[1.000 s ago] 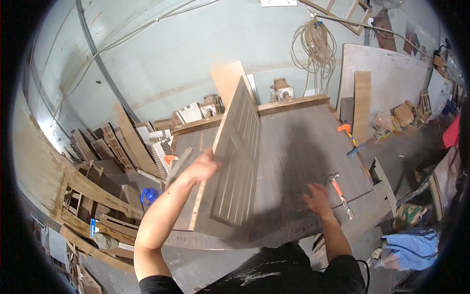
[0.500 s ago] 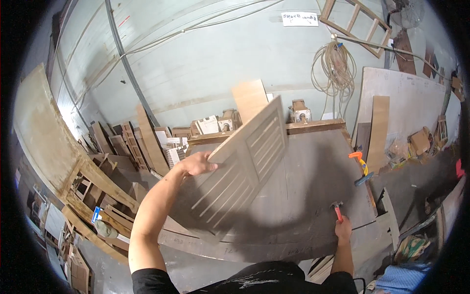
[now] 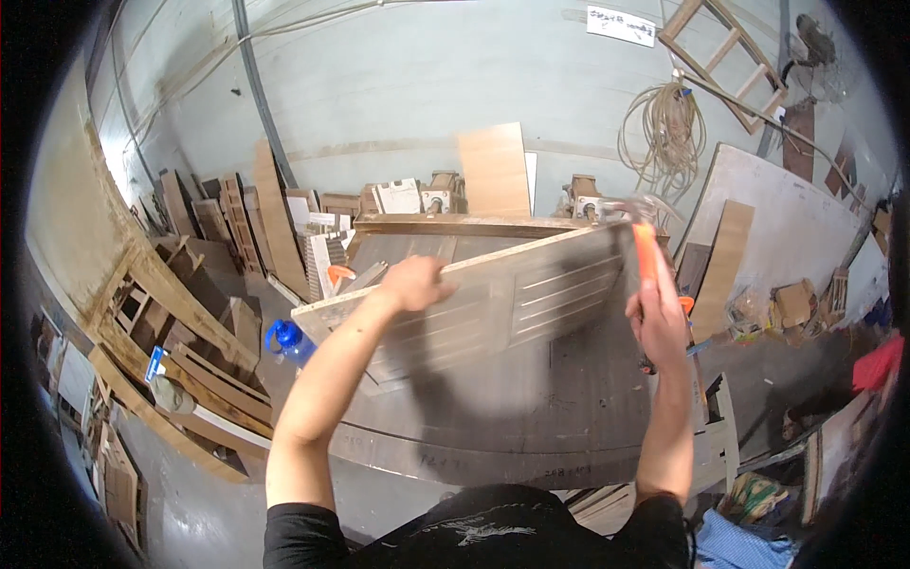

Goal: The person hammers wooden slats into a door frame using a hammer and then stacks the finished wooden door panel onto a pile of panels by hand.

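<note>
A wooden panel with slotted sections (image 3: 559,305) stands on its long edge, tilted, on the dark workbench (image 3: 493,422). My left hand (image 3: 417,283) is closed over the panel's upper edge, left of its middle. In my right hand (image 3: 658,322) is a hammer with an orange-red handle (image 3: 646,251), raised upright beside the panel's right end. The hammer's head is blurred by motion, and I cannot tell whether it touches the panel. My left forearm hides part of the panel's left end.
A blue jug (image 3: 290,341) is left of the panel. Behind it lies an orange-handled tool (image 3: 338,275). A raised wooden strip (image 3: 455,226) borders the bench's far side. Boards (image 3: 275,218) lean at the back left; coiled hose (image 3: 661,133) hangs on the wall.
The panel has swung flatter across the bench, its right end lower. My right hand has lifted the hammer from the bench up to that end. The blue jug has come into view.
</note>
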### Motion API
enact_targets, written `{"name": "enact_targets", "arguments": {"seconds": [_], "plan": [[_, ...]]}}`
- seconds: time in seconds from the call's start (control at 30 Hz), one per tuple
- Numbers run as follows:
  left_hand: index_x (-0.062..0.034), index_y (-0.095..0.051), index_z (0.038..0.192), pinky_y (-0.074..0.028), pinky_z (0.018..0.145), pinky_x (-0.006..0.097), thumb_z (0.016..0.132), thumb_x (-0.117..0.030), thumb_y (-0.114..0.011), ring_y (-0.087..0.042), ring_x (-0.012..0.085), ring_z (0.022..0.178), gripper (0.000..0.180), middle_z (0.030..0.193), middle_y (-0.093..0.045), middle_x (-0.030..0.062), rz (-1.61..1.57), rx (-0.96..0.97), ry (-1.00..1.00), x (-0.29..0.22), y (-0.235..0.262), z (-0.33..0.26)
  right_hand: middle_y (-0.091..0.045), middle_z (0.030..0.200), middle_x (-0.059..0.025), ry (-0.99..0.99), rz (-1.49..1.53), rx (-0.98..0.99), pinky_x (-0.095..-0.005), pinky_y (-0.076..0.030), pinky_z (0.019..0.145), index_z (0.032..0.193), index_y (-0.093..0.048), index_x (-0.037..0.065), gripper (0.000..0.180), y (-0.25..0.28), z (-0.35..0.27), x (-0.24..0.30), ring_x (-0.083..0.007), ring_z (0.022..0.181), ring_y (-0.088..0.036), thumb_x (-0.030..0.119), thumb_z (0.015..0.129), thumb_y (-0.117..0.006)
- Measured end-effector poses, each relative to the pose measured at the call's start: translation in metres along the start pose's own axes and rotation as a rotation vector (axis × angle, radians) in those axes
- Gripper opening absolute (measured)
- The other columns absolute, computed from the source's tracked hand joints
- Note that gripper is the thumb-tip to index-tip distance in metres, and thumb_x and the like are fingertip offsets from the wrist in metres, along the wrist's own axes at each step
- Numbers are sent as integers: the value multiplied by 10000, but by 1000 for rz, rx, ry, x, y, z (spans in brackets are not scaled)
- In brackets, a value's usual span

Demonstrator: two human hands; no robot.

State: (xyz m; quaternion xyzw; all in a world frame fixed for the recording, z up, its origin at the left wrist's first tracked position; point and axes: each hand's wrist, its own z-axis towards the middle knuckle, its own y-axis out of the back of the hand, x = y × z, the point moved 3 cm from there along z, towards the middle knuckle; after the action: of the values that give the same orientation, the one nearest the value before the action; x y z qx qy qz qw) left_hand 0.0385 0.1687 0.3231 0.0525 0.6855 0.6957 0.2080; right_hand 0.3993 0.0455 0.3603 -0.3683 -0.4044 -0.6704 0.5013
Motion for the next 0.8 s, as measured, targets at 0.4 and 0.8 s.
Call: {"name": "enact_targets", "arguments": {"seconds": [0.4,0.8], "plan": [[-71,-642,987,-537,789,514,906,-559,-574,-681,398,887,500,893,-711,180,67,-84,9,-13,-3,-2,-538,1413,-126,88,-690,560,-416,-440,1033,1461,-454,269,457,-89,64,62,-354,1238,-561,155,1019,-446],[-84,-641,956,-540,771,508,909,-541,-579,-681,396,861,463,873,-712,160,66,-139,29,-7,-6,2,-517,1450,-141,32,-984,626,-356,-412,1068,1504,-392,170,489,-108,78,52,-265,1329,-502,206,1024,-481]]}}
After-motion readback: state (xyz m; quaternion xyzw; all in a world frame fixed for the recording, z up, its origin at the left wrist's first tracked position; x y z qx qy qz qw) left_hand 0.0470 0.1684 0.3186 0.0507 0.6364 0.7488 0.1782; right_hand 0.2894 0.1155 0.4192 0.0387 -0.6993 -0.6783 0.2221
